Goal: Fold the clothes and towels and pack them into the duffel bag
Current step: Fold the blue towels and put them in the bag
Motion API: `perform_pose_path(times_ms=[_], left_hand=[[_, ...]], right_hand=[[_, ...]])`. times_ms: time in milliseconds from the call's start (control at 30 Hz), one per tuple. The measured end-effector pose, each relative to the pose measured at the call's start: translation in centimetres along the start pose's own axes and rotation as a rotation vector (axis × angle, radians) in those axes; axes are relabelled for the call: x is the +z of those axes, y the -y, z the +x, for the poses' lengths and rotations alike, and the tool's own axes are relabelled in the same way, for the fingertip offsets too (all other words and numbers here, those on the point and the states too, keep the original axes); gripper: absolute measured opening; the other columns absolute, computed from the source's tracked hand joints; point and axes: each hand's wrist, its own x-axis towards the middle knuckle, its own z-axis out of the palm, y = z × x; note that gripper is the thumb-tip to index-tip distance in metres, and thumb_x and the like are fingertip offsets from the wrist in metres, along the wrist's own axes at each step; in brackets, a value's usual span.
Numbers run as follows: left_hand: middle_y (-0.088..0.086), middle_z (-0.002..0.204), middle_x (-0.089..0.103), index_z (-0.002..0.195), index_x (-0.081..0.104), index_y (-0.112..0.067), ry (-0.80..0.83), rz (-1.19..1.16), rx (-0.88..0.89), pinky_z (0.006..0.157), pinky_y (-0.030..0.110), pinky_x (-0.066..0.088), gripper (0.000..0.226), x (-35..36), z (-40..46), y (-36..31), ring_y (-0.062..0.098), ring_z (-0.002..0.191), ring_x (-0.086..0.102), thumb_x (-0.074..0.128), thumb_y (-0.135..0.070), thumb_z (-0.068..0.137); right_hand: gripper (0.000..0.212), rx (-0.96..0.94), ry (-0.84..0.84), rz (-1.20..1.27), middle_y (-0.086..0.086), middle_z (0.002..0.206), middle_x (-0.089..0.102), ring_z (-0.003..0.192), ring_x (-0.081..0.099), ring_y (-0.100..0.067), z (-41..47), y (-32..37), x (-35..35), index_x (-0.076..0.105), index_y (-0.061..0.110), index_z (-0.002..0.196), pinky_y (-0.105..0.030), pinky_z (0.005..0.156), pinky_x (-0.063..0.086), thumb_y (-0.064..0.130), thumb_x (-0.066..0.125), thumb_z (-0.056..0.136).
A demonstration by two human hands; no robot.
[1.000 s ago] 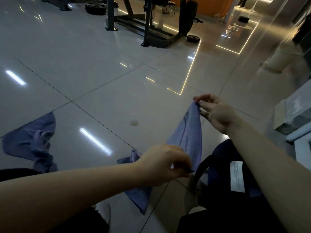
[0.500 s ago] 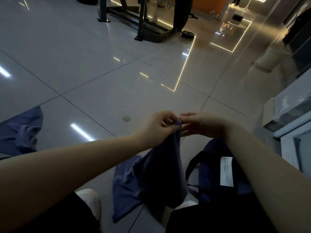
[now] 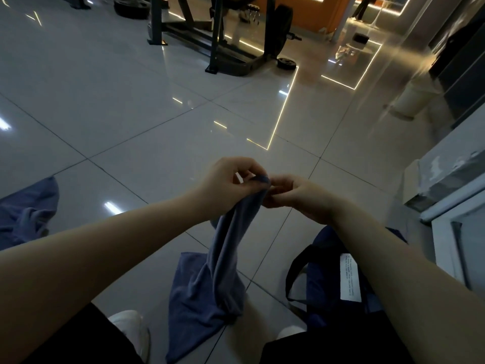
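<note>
A blue towel [image 3: 217, 274] hangs doubled over in front of me, its lower end draped on the floor tiles between my feet. My left hand [image 3: 225, 187] pinches its top edge with thumb and fingers. My right hand [image 3: 294, 195] meets it there, fingers curled against the same top edge. The dark blue duffel bag [image 3: 328, 279] with a black strap and a white label lies on the floor at the lower right, partly hidden under my right forearm. A second blue cloth [image 3: 26, 211] lies crumpled on the floor at the left.
Glossy tiled floor [image 3: 131, 114] stretches ahead. A black weight rack [image 3: 231, 48] with plates stands at the back. A white cabinet [image 3: 454, 206] sits at the right edge. My white shoes [image 3: 131, 329] and dark trousers fill the bottom.
My hands were apart, stretching the towel between them; they have come together so the two corners meet and the towel hangs doubled. The view has tilted slightly.
</note>
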Motion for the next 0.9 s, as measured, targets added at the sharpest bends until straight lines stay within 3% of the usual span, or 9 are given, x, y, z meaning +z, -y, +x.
perform_pose_path(times_ms=[133, 200, 267, 367, 467, 600, 667, 733, 900], left_hand=[[-0.012, 0.076, 0.057, 0.092, 0.066, -0.015, -0.048, -0.024, -0.013, 0.056, 0.012, 0.045, 0.009, -1.7, -0.1, -0.3, 0.000, 0.061, 0.056, 0.065, -0.007, 0.087], [-0.006, 0.076, 0.057, 0.087, 0.064, -0.020, -0.111, -0.090, -0.037, 0.060, 0.023, 0.047, 0.015, -3.1, 0.0, -0.7, 0.011, 0.065, 0.054, 0.065, -0.005, 0.086], [-0.002, 0.074, 0.053, 0.081, 0.061, -0.024, -0.234, -0.167, -0.062, 0.058, 0.018, 0.043, 0.022, -4.9, 0.2, -0.9, 0.010, 0.062, 0.050, 0.064, -0.003, 0.087], [-0.003, 0.075, 0.050, 0.081, 0.060, -0.025, -0.349, -0.192, -0.127, 0.051, 0.007, 0.036, 0.021, -7.9, 0.0, -0.6, -0.003, 0.052, 0.046, 0.063, -0.006, 0.089], [-0.004, 0.078, 0.053, 0.082, 0.062, -0.025, -0.295, -0.149, -0.201, 0.049, 0.009, 0.039, 0.017, -9.0, -1.1, 0.5, -0.003, 0.053, 0.048, 0.064, -0.009, 0.088], [-0.013, 0.063, 0.060, 0.077, 0.066, -0.023, 0.025, -0.121, -0.071, 0.052, 0.006, 0.039, 0.021, -5.3, -3.8, 0.7, -0.001, 0.057, 0.054, 0.075, -0.003, 0.076], [-0.016, 0.069, 0.060, 0.082, 0.071, -0.025, 0.172, 0.050, 0.100, 0.058, 0.002, 0.039, 0.006, -2.5, -5.3, 0.5, -0.002, 0.065, 0.056, 0.071, -0.025, 0.076], [-0.012, 0.077, 0.061, 0.087, 0.075, -0.026, 0.243, 0.235, 0.238, 0.059, 0.001, 0.037, 0.026, -0.2, -6.7, 0.2, 0.003, 0.071, 0.056, 0.057, -0.042, 0.078], [-0.009, 0.079, 0.064, 0.086, 0.074, -0.031, 0.455, 0.332, 0.520, 0.044, 0.017, 0.038, 0.025, 3.2, -8.6, 0.1, 0.008, 0.068, 0.053, 0.049, -0.035, 0.082]], right_hand=[[0.024, 0.141, 0.018, -0.299, 0.007, 0.116, 0.058, 0.110, 0.052, -0.006, 0.2, -1.2, 0.0, 0.062, 0.025, 0.107, -0.017, 0.090, 0.042, 0.013, 0.065, 0.087], [0.023, 0.242, 0.046, -0.504, 0.007, 0.122, 0.057, 0.116, 0.049, -0.010, 0.3, -2.3, -0.3, 0.062, 0.030, 0.106, -0.027, 0.101, 0.040, 0.018, 0.066, 0.087], [0.030, 0.351, 0.056, -0.686, 0.003, 0.126, 0.057, 0.118, 0.049, -0.015, 0.0, -3.1, -0.5, 0.060, 0.024, 0.118, -0.035, 0.105, 0.038, 0.025, 0.066, 0.089], [0.030, 0.442, -0.086, -0.794, -0.002, 0.116, 0.061, 0.110, 0.055, -0.021, -0.5, -3.9, -1.6, 0.059, 0.018, 0.120, -0.036, 0.096, 0.045, 0.025, 0.063, 0.091], [0.014, 0.442, -0.420, -0.927, -0.009, 0.104, 0.064, 0.093, 0.058, -0.027, -0.7, -4.5, -3.4, 0.061, 0.019, 0.102, -0.036, 0.077, 0.048, 0.016, 0.054, 0.091], [0.020, 0.313, -0.735, -0.664, -0.010, 0.083, 0.067, 0.067, 0.067, -0.024, -1.3, -4.7, -4.8, 0.064, 0.016, 0.093, -0.034, 0.070, 0.051, 0.012, 0.044, 0.093], [0.022, 0.283, -0.827, -0.503, -0.012, 0.087, 0.069, 0.075, 0.067, -0.027, -0.9, -4.9, -5.2, 0.069, 0.011, 0.094, -0.033, 0.073, 0.049, 0.016, 0.047, 0.095], [0.020, 0.210, -0.924, -0.212, -0.013, 0.094, 0.068, 0.082, 0.063, -0.026, -0.1, -4.6, -5.3, 0.070, 0.006, 0.101, -0.031, 0.072, 0.049, 0.012, 0.052, 0.095], [0.041, -0.054, -0.844, 0.295, -0.004, 0.092, 0.062, 0.078, 0.061, -0.017, 1.1, -1.0, -3.4, 0.063, 0.008, 0.106, -0.018, 0.061, 0.054, -0.018, 0.037, 0.089]])
